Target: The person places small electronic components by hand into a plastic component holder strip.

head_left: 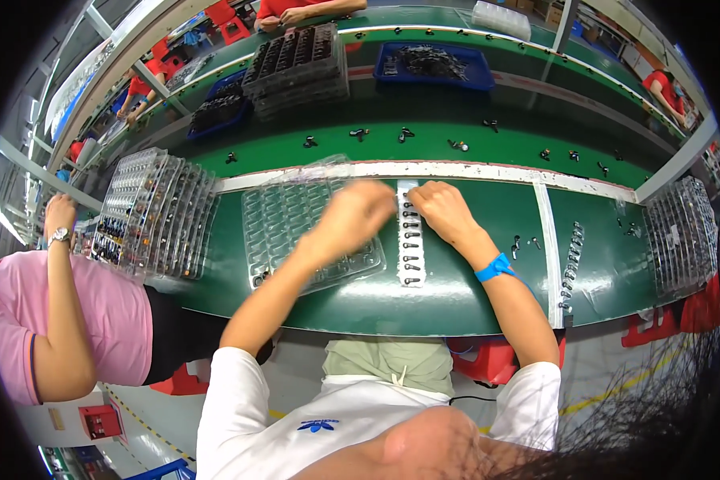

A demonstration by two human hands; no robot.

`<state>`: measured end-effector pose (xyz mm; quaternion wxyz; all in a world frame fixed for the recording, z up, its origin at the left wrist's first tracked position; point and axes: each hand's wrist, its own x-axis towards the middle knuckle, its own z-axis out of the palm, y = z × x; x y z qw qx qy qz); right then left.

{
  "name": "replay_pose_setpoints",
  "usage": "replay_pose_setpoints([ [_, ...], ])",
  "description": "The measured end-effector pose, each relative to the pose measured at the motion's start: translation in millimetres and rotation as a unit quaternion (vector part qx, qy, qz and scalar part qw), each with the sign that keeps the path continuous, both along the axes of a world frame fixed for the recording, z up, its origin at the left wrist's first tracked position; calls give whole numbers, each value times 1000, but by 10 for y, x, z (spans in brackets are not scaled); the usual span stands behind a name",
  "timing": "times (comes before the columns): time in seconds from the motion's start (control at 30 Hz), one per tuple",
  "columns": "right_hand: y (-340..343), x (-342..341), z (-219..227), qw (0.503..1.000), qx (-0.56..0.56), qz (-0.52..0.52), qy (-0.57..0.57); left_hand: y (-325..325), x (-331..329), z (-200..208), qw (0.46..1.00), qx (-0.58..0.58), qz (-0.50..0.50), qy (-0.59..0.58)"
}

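A white strip [406, 282] lies lengthwise in front of me on the green bench, with several small black earpiece-like parts [411, 246] in a row on it. At its far end my right hand [442, 211], a blue band on the wrist, is closed with fingertips together; whatever they hold is hidden. My left hand [358, 214] is smeared by motion just left of the strip, above a clear moulded plastic tray [276, 240]. Its fingers cannot be made out clearly. A few dark parts sit in the tray's near pockets.
Stacked clear trays [156, 212] stand at left, another stack [682, 232] at far right. Beyond a white rail [456, 170], small black parts dot a green belt [424, 152]. A blue tray [482, 76] lies farther back. A person in pink [88, 320] is close on my left.
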<state>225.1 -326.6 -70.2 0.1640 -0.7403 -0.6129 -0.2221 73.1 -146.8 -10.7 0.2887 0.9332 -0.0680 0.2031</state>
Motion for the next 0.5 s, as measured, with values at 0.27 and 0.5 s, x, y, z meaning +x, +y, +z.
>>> replay_pose_setpoints([
  [0.27,70,29,-73,972,158,3,173,-520,-761,-209,999,27,-45,-9],
  [0.5,32,-166,205,925,220,-5,310,382,-1914,137,957,97,271,-18],
])
